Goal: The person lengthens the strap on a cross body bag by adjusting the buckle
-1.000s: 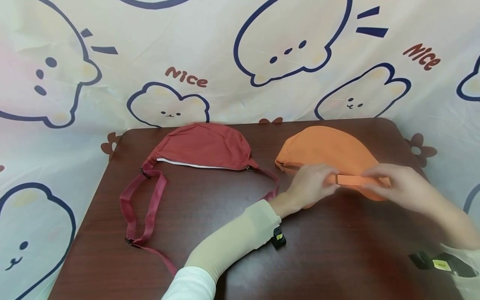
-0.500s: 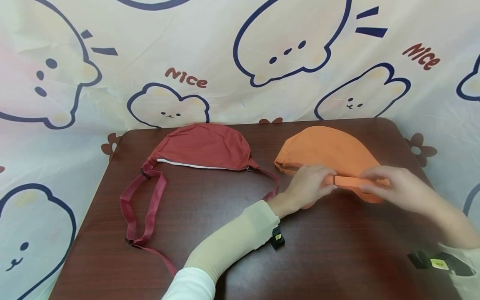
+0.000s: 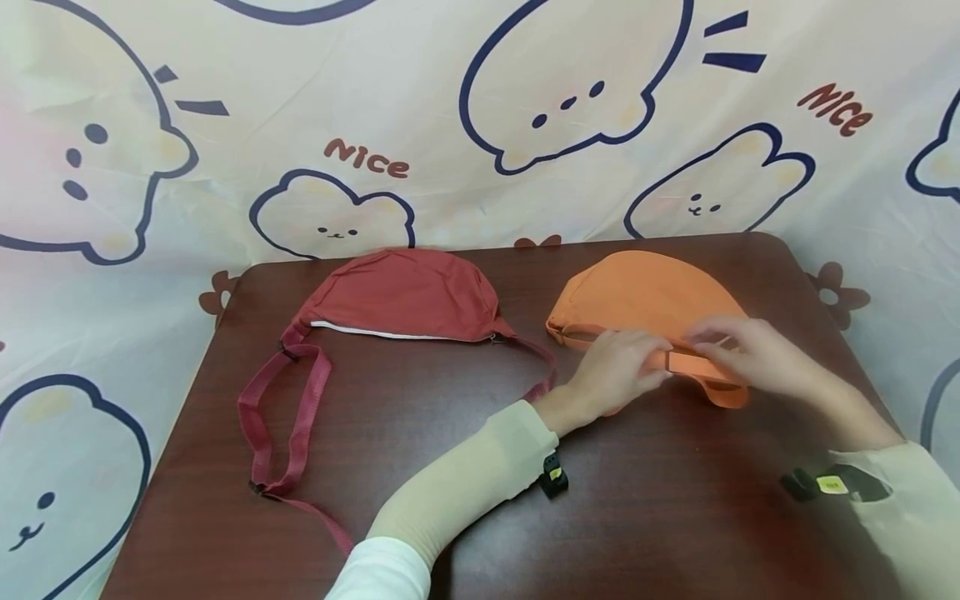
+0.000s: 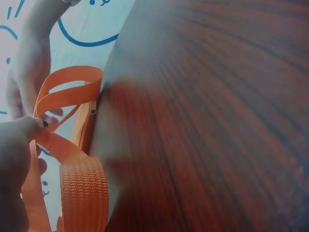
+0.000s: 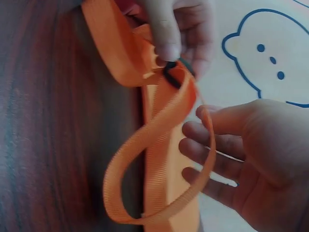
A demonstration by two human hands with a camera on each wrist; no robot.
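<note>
An orange waist bag (image 3: 652,292) lies at the back right of the table, its strap raised in front. My left hand (image 3: 615,371) pinches the orange strap (image 3: 693,365) beside a black slider buckle (image 5: 171,76), which the right wrist view shows at the thumb tip. To its right, my right hand (image 3: 757,354) holds the strap's loop lightly between thumb and fingertips, the other fingers spread apart. In the left wrist view, the strap loop (image 4: 72,92) stands up between both hands, and a zipper pull (image 4: 93,107) shows behind it.
A red waist bag (image 3: 408,292) with a white zipper edge lies at the back left. Its red strap (image 3: 255,417) trails down the left side and passes under my left forearm. A printed cloth (image 3: 525,200) hangs behind the dark brown table (image 3: 645,517).
My right hand has moved left along the orange strap, closer to my left hand. The left hand keeps its pinch in place. The head view has shifted slightly.
</note>
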